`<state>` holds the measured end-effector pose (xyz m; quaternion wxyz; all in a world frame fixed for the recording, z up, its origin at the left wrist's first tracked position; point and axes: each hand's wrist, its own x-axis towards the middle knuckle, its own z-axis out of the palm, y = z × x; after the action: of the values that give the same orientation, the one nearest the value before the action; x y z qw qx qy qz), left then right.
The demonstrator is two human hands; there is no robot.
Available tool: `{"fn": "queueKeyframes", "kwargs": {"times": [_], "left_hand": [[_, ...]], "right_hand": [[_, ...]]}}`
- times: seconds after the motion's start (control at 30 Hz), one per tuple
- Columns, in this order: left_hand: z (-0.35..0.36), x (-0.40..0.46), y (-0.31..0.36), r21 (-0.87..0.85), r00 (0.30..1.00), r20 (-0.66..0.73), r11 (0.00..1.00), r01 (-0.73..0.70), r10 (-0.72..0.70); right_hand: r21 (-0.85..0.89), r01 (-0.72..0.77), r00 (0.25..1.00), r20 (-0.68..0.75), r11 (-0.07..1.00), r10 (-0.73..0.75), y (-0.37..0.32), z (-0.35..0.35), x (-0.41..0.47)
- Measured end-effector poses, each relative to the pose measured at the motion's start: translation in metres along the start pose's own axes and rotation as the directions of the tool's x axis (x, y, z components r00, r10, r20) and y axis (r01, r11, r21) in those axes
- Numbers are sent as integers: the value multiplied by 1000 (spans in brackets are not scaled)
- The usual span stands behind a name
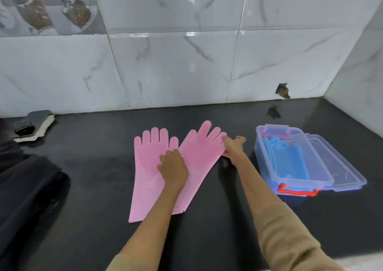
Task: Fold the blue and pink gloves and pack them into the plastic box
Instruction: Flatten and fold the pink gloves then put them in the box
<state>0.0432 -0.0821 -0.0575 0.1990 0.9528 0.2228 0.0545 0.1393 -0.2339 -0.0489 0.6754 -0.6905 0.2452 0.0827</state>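
Two pink gloves lie flat on the black counter, fingers pointing at the wall. The left pink glove (145, 167) and the right pink glove (201, 152) overlap near their cuffs. My left hand (173, 167) rests palm down where the two meet, holding nothing. My right hand (234, 146) pinches the right glove's edge below its little finger. The clear plastic box (267, 167) stands to the right with red handles. The folded blue gloves (288, 158) lie inside it.
The box's clear lid (339, 167) lies against its right side. A dark object on a rag (33, 125) sits at the back left. Black cloth (24, 187) covers the left edge. Tiled walls close the back and right.
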Motion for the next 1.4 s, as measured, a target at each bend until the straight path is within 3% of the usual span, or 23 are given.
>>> {"fn": "queueKeyframes", "kwargs": {"times": [0.1, 0.27, 0.43, 0.67, 1.13, 1.3, 1.4], "left_hand": [[-3, 2, -2, 13, 999, -12, 999, 47, -47], [-8, -3, -4, -89, 996, -4, 992, 91, -92], [-7, -12, -4, -269, 966, 225, 945, 186, -126], [-5, -12, -8, -305, 968, 194, 928, 215, -161], [-4, -11, -4, -284, 962, 223, 933, 220, -159], [-17, -8, -18, -325, 973, 103, 918, 229, -206], [-36, 1, -36, -350, 938, -64, 888, 298, -340]], "right_hand": [[-218, 104, 994, 58, 971, -93, 9, -6, -5], [-220, 185, 983, 28, 958, -183, 14, -4, -3], [-311, 342, 934, 7, 887, -358, 5, 3, 4], [-553, 246, 966, 76, 796, -246, 22, -9, -5], [-592, 327, 936, 94, 736, -340, 21, -13, -7], [-554, 430, 876, 64, 713, -478, 24, -1, -27], [-472, 567, 815, 202, 675, -543, 23, 23, -53]]}}
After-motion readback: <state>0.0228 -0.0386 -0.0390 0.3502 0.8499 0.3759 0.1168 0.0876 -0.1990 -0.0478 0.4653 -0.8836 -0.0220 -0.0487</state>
